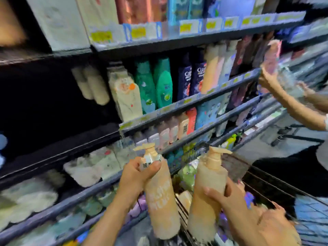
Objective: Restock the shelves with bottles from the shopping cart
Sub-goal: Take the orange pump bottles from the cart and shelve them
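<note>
While both forearms reach up from the bottom edge, each hand holds a peach pump bottle upright above the shopping cart (266,176); the left hand (134,176) wraps its fingers around the neck and shoulder of the left bottle (162,194), thumb pressed across a white label; the right hand (229,194) curls its fingers around the middle of the right bottle (207,189); the bottles stand just beside each other, apart; shelves (188,102) of blurred bottles fill the left; another person's arm (291,105) reaches toward the shelves at the far right.
</note>
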